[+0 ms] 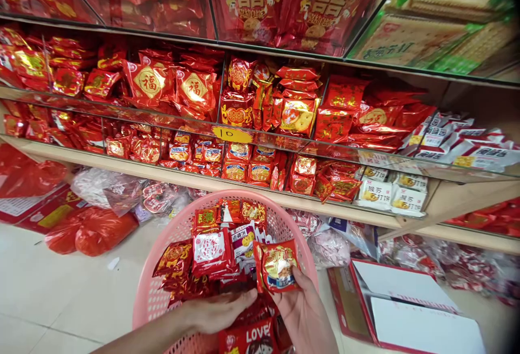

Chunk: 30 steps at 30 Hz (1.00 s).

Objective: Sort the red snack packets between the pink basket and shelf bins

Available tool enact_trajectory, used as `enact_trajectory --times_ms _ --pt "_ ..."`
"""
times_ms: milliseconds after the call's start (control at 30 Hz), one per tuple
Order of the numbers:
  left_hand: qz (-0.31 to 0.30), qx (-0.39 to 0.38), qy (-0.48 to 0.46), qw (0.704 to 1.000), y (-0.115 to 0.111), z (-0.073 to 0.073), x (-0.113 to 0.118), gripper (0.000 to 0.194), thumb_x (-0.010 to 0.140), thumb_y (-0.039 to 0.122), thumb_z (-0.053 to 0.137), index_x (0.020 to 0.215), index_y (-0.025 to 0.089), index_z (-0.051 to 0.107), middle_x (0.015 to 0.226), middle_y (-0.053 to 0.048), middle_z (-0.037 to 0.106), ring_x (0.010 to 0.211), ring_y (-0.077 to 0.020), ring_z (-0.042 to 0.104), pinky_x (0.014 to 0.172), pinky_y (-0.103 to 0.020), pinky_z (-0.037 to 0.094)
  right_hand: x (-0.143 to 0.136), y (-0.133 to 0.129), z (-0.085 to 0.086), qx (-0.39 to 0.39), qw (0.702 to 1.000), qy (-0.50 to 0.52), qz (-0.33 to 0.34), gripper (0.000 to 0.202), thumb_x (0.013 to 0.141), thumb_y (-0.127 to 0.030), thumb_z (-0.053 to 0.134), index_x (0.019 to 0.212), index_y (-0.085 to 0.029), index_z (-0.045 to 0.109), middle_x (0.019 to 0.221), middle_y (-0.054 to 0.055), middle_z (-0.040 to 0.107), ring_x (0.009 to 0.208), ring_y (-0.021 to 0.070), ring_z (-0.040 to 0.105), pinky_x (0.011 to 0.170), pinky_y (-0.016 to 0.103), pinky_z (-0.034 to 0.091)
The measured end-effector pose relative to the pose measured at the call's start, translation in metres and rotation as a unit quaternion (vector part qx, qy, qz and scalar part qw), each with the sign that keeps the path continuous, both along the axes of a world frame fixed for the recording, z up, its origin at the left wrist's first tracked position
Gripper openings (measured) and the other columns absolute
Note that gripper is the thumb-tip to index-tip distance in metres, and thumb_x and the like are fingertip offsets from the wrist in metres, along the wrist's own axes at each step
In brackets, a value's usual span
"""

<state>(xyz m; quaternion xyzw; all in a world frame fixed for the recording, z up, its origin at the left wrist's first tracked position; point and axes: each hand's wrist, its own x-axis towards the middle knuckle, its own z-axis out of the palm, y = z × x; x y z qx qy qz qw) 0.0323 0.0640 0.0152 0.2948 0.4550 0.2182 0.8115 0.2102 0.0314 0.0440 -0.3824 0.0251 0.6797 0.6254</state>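
Note:
A pink plastic basket with holes in its wall stands on the floor, holding many small wrapped packets. Between the thumb and fingers of my right hand is a red packet with a gold print, held above the basket's right part. My left hand reaches over the packets, its fingers stretched out flat and its fingertips close to the held packet. Below the hands lies a red LOVE packet. A white and red packet and a purple and white packet rest farther back in the basket.
Shelves with glass dividers hold red packets and white packets behind the basket. A yellow tag hangs on the shelf front. Red plastic bags lie on the floor at left, an open carton at right.

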Motion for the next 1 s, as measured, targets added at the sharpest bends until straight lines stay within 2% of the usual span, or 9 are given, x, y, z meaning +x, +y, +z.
enact_trajectory --times_ms 100,200,267,333,400,500,700,867,1000 --pt "-0.155 0.142 0.104 0.972 0.009 0.025 -0.007 0.008 0.072 0.031 0.071 0.067 0.025 0.069 0.076 -0.002 0.071 0.102 -0.0272 0.063 0.111 -0.042 0.027 -0.002 0.002 0.002 -0.010 1.000 -0.026 0.006 0.022 0.067 -0.027 0.077 0.086 -0.020 0.069 0.092 0.002 0.076 0.087 0.0170 0.070 0.079 0.029 0.058" --pt "-0.145 0.243 0.174 0.943 0.014 0.062 -0.017 0.019 0.071 0.029 0.071 0.055 0.023 0.065 0.056 -0.002 0.060 0.075 -0.0275 0.064 0.102 -0.048 0.036 -0.008 0.003 0.007 0.000 0.998 -0.053 0.027 0.033 0.068 -0.030 0.076 0.098 -0.022 0.066 0.096 0.002 0.075 0.089 0.0193 0.069 0.082 0.034 0.056" --pt "-0.069 0.306 0.231 0.921 0.014 0.090 -0.017 0.011 0.070 0.031 0.073 0.076 0.022 0.072 0.080 -0.006 0.067 0.097 -0.0313 0.059 0.108 -0.049 0.025 -0.015 0.003 0.010 0.016 0.997 -0.063 0.033 0.039 0.070 -0.030 0.074 0.106 -0.023 0.062 0.101 0.003 0.073 0.093 0.0195 0.068 0.086 0.035 0.054" --pt "-0.010 0.375 0.259 0.890 0.014 0.112 -0.010 0.049 0.063 0.028 0.078 0.110 0.024 0.067 0.123 -0.008 0.060 0.125 -0.0351 0.040 0.113 -0.048 0.011 -0.025 0.004 0.014 0.021 0.996 -0.073 0.042 0.044 0.072 -0.029 0.073 0.113 -0.025 0.057 0.107 0.001 0.072 0.099 0.0185 0.066 0.090 0.035 0.051" --pt "-0.023 0.421 0.244 0.873 0.014 0.125 -0.001 0.067 0.060 0.021 0.078 0.124 0.024 0.058 0.141 -0.007 0.045 0.136 -0.0344 0.025 0.114 -0.045 0.002 -0.037 0.005 0.017 0.017 0.995 -0.079 0.057 0.052 0.074 -0.029 0.072 0.121 -0.029 0.050 0.114 0.000 0.068 0.107 0.0171 0.062 0.094 0.034 0.049" --pt "-0.075 0.455 0.258 0.849 0.015 0.123 0.009 0.067 0.062 0.011 0.073 0.127 0.020 0.056 0.140 -0.009 0.046 0.136 -0.0338 0.026 0.114 -0.044 0.003 -0.054 0.005 0.021 0.003 0.995 -0.057 0.085 0.061 0.074 -0.029 0.072 0.128 -0.031 0.043 0.118 -0.001 0.066 0.117 0.0159 0.056 0.099 0.033 0.045" --pt "-0.137 0.497 0.385 0.766 0.011 0.097 0.001 0.072 0.065 0.007 0.068 0.133 0.023 0.049 0.130 -0.011 0.053 0.128 -0.0357 0.038 0.112 -0.051 0.013 -0.072 0.001 0.020 0.017 0.993 0.001 0.117 0.059 0.074 -0.029 0.072 0.126 -0.029 0.043 0.114 0.000 0.068 0.120 0.0134 0.054 0.102 0.031 0.041" --pt "-0.244 0.537 0.479 0.650 0.008 0.091 -0.013 0.080 0.074 0.014 0.061 0.145 0.022 0.023 0.140 -0.013 0.044 0.130 -0.0306 0.038 0.107 -0.049 0.030 -0.078 -0.003 0.020 0.074 0.985 -0.022 0.154 0.056 0.074 -0.029 0.072 0.124 -0.027 0.047 0.112 0.002 0.069 0.115 0.0185 0.058 0.102 0.038 0.042" --pt "-0.260 0.561 0.487 0.617 0.009 0.093 -0.038 0.084 0.072 0.014 0.057 0.146 0.022 0.018 0.144 -0.012 0.040 0.132 -0.0284 0.036 0.107 -0.047 0.033 -0.070 -0.006 0.017 0.154 0.961 -0.120 0.198 0.051 0.078 -0.038 0.067 0.124 -0.029 0.048 0.133 0.003 0.056 0.125 0.0177 0.049 0.106 0.037 0.039"
